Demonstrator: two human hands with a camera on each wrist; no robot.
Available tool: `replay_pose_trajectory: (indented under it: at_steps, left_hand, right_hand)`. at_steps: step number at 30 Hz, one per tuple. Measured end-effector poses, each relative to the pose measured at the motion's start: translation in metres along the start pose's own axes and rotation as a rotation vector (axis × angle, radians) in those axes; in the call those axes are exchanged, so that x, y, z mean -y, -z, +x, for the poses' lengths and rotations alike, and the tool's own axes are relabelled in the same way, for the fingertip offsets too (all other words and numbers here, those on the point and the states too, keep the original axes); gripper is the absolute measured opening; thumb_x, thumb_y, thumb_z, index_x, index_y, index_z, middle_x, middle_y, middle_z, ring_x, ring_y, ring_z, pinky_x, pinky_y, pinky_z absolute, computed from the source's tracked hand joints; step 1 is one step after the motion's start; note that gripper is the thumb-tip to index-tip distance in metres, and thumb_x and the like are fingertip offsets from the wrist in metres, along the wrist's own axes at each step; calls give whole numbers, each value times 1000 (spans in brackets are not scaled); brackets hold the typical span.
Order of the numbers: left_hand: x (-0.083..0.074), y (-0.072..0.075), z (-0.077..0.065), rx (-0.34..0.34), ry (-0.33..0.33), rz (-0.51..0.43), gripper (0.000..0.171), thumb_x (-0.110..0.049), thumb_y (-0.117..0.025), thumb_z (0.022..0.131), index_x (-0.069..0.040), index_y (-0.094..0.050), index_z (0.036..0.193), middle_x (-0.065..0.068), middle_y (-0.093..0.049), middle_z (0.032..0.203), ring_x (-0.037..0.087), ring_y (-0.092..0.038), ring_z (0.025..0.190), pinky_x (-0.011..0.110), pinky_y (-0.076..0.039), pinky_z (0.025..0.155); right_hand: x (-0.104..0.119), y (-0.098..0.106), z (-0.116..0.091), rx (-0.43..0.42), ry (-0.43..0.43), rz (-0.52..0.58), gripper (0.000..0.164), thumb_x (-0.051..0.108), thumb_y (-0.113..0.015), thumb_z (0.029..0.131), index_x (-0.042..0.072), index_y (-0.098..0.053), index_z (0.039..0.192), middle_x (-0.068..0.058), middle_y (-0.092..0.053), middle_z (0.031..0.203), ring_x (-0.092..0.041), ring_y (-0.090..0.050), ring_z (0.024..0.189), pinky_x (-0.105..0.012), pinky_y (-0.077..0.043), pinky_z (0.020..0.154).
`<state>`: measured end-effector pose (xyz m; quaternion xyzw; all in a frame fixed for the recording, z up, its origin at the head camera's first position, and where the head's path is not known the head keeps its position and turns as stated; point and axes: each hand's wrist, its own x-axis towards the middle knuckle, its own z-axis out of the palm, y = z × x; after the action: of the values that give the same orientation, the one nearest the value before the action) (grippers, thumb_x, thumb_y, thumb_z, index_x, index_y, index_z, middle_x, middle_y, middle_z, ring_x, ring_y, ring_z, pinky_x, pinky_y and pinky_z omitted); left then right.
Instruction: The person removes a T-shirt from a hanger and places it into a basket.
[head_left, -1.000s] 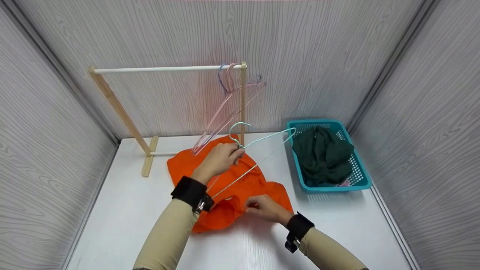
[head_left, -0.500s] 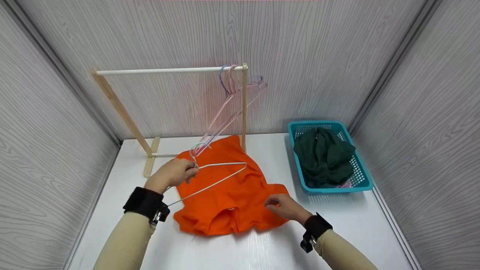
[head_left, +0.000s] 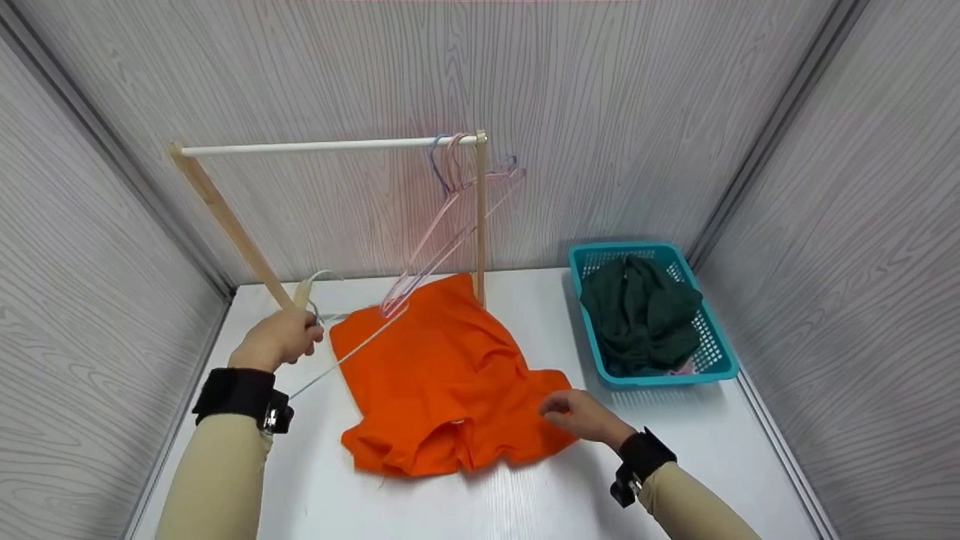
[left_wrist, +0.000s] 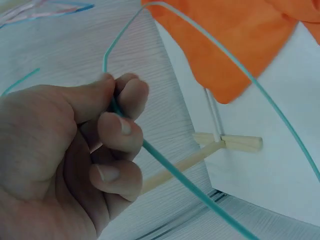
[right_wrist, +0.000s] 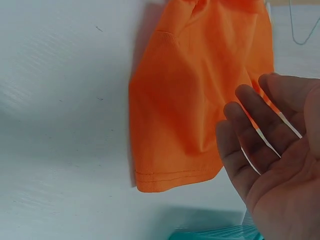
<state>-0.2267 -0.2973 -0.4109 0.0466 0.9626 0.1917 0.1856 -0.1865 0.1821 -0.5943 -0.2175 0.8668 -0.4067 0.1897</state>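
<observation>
My left hand (head_left: 279, 337) grips a mint-green wire hanger (left_wrist: 192, 192) near the base of its hook, in front of the rack's left foot. In the left wrist view the thumb and fingers curl round the wire. An orange T-shirt (head_left: 442, 367) lies spread on the table, its neck opening toward me. Over the shirt's right sleeve (right_wrist: 170, 165) hovers my right hand (head_left: 589, 416), fingers loosely bent and holding nothing. Part of the hanger's lower bar passes behind my left wrist in the head view.
A clothes rack with a white rod (head_left: 330, 145) and wooden posts stands at the back. Pink and blue hangers (head_left: 431, 240) hang at its right end, over the shirt. A teal basket (head_left: 611, 379) holding a dark green garment (head_left: 641, 315) sits at the right.
My left hand has carried the hanger leftward, from above the shirt to the rack's left foot. My right hand has shifted right, off the neckline, and the shirt now lies flatter.
</observation>
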Motion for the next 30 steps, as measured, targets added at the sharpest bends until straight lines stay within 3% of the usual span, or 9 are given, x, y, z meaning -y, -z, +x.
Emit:
replay_pose_trajectory:
  at_steps: [5,11,17,23,30]
  left_hand:
    - [-20,30,16,-72,-23,48,28,-19,-42,101,0,-61,109,11,-69,90,24,-60,79,39,-45,74]
    - [-58,69,30,-174,-58,83,31,-19,-42,101,2,-62,113,16,-71,96,33,-60,93,47,-45,83]
    - [-98,99,44,-248,-39,95,32,-19,-43,102,1,-60,120,22,-66,111,36,-59,100,51,-46,86]
    - [-124,112,62,-281,-31,102,30,-19,-43,100,-1,-64,113,22,-62,116,34,-55,95,50,-46,82]
    - [-142,108,86,-297,-20,90,30,-20,-45,99,1,-65,106,26,-63,115,40,-59,102,52,-49,82]
  right_hand:
    - [-1,3,-4,21,-28,30,19,13,-56,98,9,-68,113,-15,-68,113,-23,-62,99,-43,-53,91]
    - [-2,7,-10,22,-40,34,25,14,-55,99,6,-64,121,-19,-66,122,-28,-62,108,-46,-52,94]
    - [-4,7,-14,22,-47,45,27,13,-53,100,3,-63,123,-21,-64,123,-30,-62,110,-47,-51,95]
    - [-8,5,-15,14,-67,34,29,15,-54,100,1,-62,123,-18,-66,122,-28,-63,108,-47,-52,94]
    - [-13,2,-16,19,-97,41,28,14,-55,99,1,-64,122,-14,-68,119,-26,-63,106,-44,-53,92]
